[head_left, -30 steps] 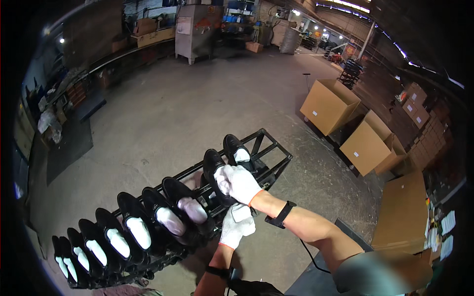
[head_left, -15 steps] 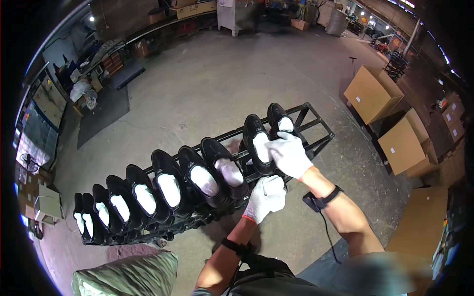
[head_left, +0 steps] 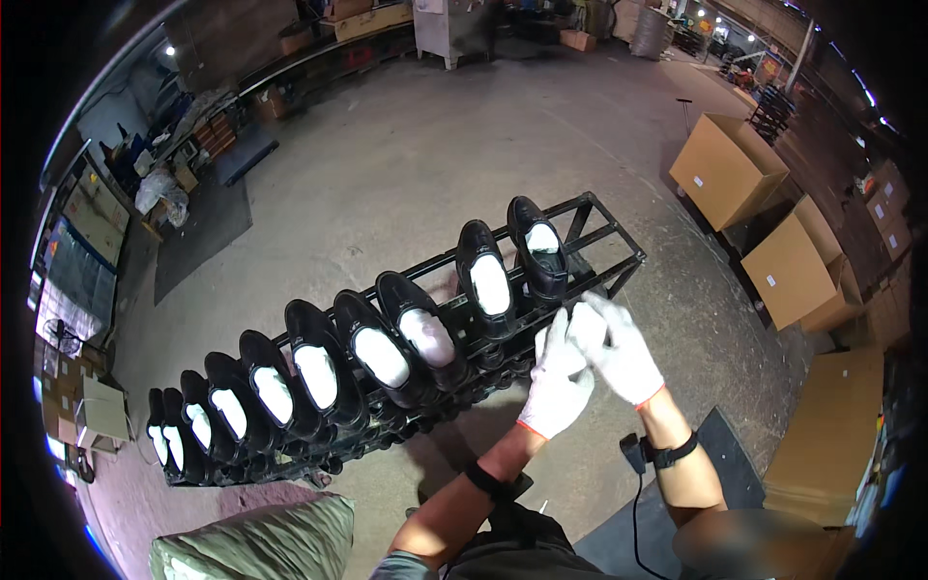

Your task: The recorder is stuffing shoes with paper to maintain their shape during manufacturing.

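In front of me, a long row of black shoes point(head_left: 410, 360) with white stuffing stands on a black metal rack point(head_left: 616, 230). My left hand point(head_left: 558, 385), in a white glove, is closed beside the rack's near edge. My right hand point(head_left: 626, 354), also gloved in white, meets it just right of there. Between their fingers is a white wad point(head_left: 586, 327), hard to tell from the gloves. Nearest to the hands is the rightmost shoe point(head_left: 547, 282); white stuffing fills its front, and its heel end shows dark inside. The neighbouring shoe point(head_left: 476, 253) holds a longer white piece.
Open cardboard boxes point(head_left: 715, 179) stand on the floor at the right, with another large carton point(head_left: 826, 430) nearer me. A grey-green sack point(head_left: 256, 541) lies at the lower left. Black mats point(head_left: 205, 237) lie on the floor, and a grey cabinet point(head_left: 447, 37) stands far ahead.
My right hand has drawn back from the two rightmost shoes toward me. My left hand has moved right and up, and the two hands now meet at the white wad.
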Tool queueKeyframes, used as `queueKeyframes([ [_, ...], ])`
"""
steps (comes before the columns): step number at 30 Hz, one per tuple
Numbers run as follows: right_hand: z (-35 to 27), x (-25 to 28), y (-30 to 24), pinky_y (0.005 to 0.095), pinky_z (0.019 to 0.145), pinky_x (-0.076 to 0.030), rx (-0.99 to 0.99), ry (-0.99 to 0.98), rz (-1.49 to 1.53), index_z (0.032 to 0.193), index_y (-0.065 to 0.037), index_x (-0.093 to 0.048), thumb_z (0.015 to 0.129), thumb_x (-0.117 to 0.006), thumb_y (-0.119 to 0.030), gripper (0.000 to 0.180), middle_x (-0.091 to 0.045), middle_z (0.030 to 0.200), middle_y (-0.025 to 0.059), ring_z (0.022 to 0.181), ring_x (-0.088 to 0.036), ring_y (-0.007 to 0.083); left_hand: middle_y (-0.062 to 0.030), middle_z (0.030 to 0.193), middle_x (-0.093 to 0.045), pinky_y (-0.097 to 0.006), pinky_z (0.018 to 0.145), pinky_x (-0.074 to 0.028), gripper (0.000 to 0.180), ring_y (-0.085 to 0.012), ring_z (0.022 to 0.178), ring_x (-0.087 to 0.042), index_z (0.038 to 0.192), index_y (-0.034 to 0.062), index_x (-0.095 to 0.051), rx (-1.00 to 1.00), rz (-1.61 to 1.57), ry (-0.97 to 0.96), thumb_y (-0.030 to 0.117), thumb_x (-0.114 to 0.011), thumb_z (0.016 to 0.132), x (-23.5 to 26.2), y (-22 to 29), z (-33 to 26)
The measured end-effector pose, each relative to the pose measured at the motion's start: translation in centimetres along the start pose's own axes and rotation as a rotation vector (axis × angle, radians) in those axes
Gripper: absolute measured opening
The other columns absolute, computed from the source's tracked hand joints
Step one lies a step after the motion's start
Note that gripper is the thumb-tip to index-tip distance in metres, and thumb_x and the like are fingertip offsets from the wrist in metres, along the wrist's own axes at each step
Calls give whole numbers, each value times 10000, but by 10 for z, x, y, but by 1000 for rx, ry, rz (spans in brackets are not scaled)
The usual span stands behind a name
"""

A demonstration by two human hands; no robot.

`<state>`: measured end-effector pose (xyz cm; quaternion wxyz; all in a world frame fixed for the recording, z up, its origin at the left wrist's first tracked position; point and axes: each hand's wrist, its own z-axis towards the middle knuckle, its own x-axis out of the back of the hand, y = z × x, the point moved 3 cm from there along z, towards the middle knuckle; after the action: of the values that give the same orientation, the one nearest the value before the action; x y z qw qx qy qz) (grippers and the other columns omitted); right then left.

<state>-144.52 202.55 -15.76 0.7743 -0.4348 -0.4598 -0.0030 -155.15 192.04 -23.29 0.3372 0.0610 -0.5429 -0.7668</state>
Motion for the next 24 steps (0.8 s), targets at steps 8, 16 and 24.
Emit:
queueKeyframes([
  [8, 157, -11, 19, 503, 1078, -568, 322, 648, -146, 1354, -56, -679, 956, -801, -203, 441, -623, 1382, 216, 1197, -692, 436, -269, 1674, -504, -411, 1182, -518, 1045, -285, 1404, -606, 1830, 138, -142, 630, -931, 25, 6, -758, 996, -30, -53, 22],
  [16, 144, -64, 33, 527, 985, -591, 124, 215, -317, 1272, -98, -703, 919, -786, -279, 406, -660, 1285, 198, 1173, -690, 438, -78, 1318, -625, -328, 910, -577, 1170, -153, 1001, -638, 1847, 290, 40, 722, -1278, 124, -93, -671, 1001, -41, -79, 22],
  [24, 137, -39, 2, 522, 831, -580, 273, 141, -429, 1007, -102, -742, 901, -776, -283, 213, -657, 1032, 165, 986, -678, 400, -68, 1252, -624, -297, 814, -577, 1104, -141, 983, -625, 1855, 262, -93, 727, -1386, 247, -144, -632, 982, -60, -97, 27],
])
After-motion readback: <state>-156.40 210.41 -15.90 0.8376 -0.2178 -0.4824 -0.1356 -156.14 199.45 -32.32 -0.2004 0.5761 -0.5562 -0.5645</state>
